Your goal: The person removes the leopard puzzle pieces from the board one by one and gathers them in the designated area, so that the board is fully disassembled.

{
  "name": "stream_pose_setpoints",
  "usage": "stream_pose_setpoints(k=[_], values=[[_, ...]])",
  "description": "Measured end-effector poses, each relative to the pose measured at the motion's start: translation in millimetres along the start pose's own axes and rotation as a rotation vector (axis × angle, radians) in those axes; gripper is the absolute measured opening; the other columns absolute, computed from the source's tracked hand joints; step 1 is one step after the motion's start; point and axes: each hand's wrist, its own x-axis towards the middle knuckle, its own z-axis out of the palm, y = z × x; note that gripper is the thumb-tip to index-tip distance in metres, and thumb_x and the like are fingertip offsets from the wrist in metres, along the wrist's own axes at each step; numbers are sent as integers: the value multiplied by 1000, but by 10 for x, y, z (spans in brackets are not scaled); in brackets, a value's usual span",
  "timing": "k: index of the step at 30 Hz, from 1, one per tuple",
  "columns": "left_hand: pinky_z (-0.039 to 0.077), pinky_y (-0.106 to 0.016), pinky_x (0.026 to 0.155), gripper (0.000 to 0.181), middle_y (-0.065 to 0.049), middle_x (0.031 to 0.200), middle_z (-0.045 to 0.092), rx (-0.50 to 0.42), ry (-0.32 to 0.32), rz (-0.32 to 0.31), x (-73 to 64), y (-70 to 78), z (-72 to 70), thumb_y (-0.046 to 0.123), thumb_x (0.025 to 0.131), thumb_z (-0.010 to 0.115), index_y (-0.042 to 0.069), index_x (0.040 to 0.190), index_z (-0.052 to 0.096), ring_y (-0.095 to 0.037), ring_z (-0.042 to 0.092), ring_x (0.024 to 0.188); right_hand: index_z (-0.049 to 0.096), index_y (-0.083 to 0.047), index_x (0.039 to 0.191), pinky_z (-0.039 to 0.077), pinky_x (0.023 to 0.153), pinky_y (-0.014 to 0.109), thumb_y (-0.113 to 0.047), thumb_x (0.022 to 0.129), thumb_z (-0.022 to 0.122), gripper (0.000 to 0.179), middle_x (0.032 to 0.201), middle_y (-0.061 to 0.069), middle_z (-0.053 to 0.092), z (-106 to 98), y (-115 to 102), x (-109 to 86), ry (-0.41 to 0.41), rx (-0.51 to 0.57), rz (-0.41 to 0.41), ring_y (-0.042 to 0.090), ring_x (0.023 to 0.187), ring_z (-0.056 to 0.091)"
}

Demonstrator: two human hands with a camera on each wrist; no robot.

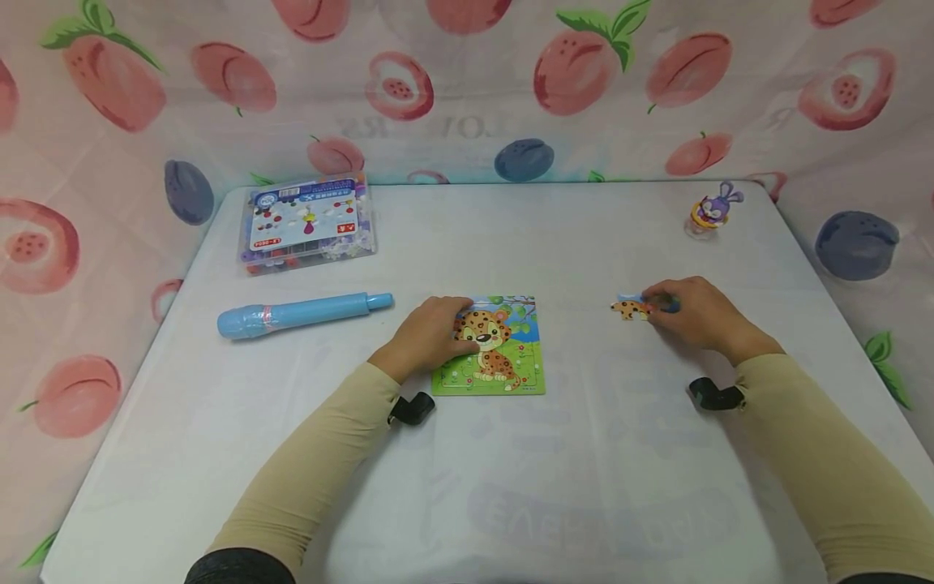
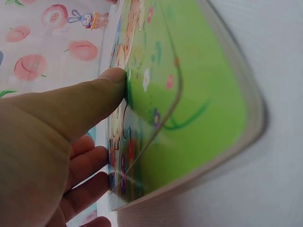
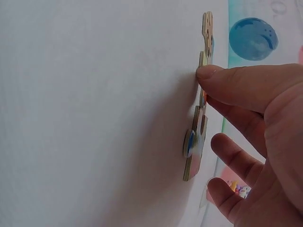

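Observation:
A jigsaw puzzle board (image 1: 514, 357) with a cartoon leopard on green and blue lies flat near the middle of the table. My left hand (image 1: 429, 337) grips it at its left side, thumb on the picture and fingers along the edge, as the left wrist view shows. To the right, my right hand (image 1: 696, 315) pinches a puzzle piece (image 3: 202, 60) between thumb and index finger. A spotted orange piece (image 1: 629, 308) shows just left of these fingertips. In the right wrist view, more puzzle pieces (image 3: 193, 163) sit below the pinched one, partly overlapping; the other fingers are loosely bent beside them.
A clear plastic box (image 1: 306, 223) with a printed label and colourful contents sits at the back left. In front of it lies a light blue, microphone-shaped tube (image 1: 306, 315). A purple rabbit-eared figurine (image 1: 711, 212) stands at the back right. Fruit-print cloth (image 1: 467, 89) hangs behind the white table (image 1: 511, 478).

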Motion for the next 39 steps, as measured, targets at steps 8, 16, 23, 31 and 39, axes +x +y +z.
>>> stream_pose_setpoints(k=[8, 16, 23, 31, 39], values=[[38, -42, 111, 73, -15, 142, 54, -1, -2, -8, 3, 2, 6, 37, 90, 77, 1, 146, 47, -32, 48, 131, 60, 3, 131, 29, 104, 69, -18, 95, 68, 43, 129, 32, 55, -20, 5, -46, -17, 3, 23, 52, 124, 41], [38, -43, 111, 74, -15, 143, 53, -32, -3, -23, -13, 1, -5, 37, 89, 77, 2, 147, 47, -32, 48, 131, 52, -2, 140, 33, 102, 68, -25, 97, 68, 52, 130, 30, 55, -62, -86, -76, -19, 52, 56, 49, 122, 45], [38, -43, 110, 75, -15, 143, 54, -49, 1, -21, 0, -25, 4, 37, 89, 78, 2, 147, 47, -32, 48, 130, 56, -2, 137, 42, 95, 59, -23, 94, 70, 49, 126, 29, 58, -10, -268, -57, 20, 132, -14, 43, 114, 52], [36, -45, 112, 76, -16, 144, 52, -68, 8, -30, -19, -87, -9, 36, 87, 79, 3, 148, 47, -34, 45, 134, 59, -3, 133, 46, 93, 50, -18, 94, 71, 44, 124, 21, 61, 142, -480, 69, 35, 196, -63, 36, 110, 57], [31, -44, 115, 77, -15, 146, 50, -83, 5, -36, -52, -185, -47, 36, 87, 80, 2, 148, 46, -33, 41, 138, 57, -5, 136, 43, 100, 53, -18, 92, 72, 48, 133, 16, 59, 312, -681, 171, -1, 227, -82, 36, 116, 53]])
